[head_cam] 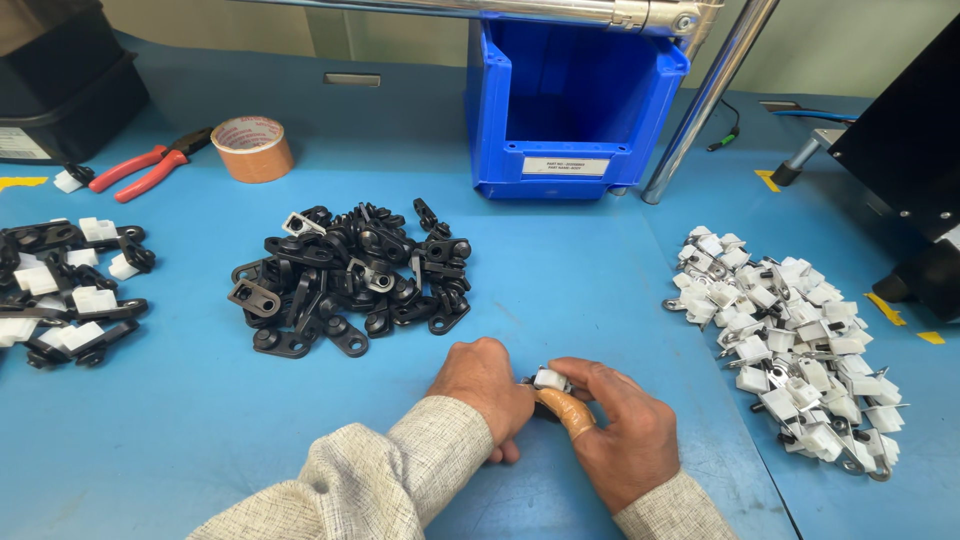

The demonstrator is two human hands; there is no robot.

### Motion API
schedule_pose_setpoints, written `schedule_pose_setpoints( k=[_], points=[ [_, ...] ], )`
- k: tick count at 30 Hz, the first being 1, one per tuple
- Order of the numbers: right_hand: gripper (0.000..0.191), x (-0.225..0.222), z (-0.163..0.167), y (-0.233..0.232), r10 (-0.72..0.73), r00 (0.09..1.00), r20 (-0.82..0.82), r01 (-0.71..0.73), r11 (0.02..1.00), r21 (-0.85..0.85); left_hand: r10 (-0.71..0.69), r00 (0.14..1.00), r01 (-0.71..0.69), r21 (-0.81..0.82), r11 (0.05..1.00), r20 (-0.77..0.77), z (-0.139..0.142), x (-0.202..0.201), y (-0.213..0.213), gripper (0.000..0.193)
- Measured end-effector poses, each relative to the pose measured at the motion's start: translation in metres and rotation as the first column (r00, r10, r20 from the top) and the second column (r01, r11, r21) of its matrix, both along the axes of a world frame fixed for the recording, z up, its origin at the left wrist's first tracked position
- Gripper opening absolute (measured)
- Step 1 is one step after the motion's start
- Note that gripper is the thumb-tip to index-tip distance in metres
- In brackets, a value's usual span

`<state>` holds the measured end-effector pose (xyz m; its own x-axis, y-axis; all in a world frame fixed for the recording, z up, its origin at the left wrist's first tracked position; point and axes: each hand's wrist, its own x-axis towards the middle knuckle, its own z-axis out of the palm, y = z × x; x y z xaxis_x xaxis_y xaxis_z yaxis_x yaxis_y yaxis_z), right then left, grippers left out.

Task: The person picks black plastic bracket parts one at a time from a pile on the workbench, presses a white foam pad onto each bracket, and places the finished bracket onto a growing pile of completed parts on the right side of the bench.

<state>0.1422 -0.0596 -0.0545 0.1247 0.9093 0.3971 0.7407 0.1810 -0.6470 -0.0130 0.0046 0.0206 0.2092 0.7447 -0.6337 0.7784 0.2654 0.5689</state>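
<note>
The small white piece [551, 379] between the left hand [483, 392] and right hand [618, 428] is mostly covered by fingers, so its shape is unclear. The left edge cuts off the assembled black-and-white pile [62, 290]. Far right, the black machine [915, 150] runs out of frame.

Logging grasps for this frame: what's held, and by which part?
Both hands, left hand and right hand, pinch one small white clip part between them by its sides. A dark piece shows under it; the grip there is hidden.
</note>
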Motion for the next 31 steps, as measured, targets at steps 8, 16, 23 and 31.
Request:
schedule_pose_setpoints(
  k=[8,16,23,31],
  points=[
    [0.039,-0.002,0.003,-0.001,0.091,0.975,0.203,-0.128,0.976,0.178,0.011,0.999,-0.011,-0.011,1.0,0.049,0.0,-0.005,-0.003,0.027],
    [0.039,0.001,0.004,0.003,0.153,0.957,0.248,-0.208,0.955,0.213,0.024,0.991,-0.02,-0.031,0.999,0.134,-0.013,-0.01,0.002,0.025],
    [0.036,0.005,0.009,0.006,0.242,0.945,0.218,-0.272,0.954,0.122,-0.005,0.99,0.008,-0.021,1.0,0.139,-0.025,-0.011,0.011,0.025],
    [0.047,0.005,0.021,0.016,0.267,0.923,0.277,-0.252,0.964,-0.089,-0.1,0.992,0.095,0.081,0.992,0.07,0.061,-0.014,0.056,0.025]
  ],
)
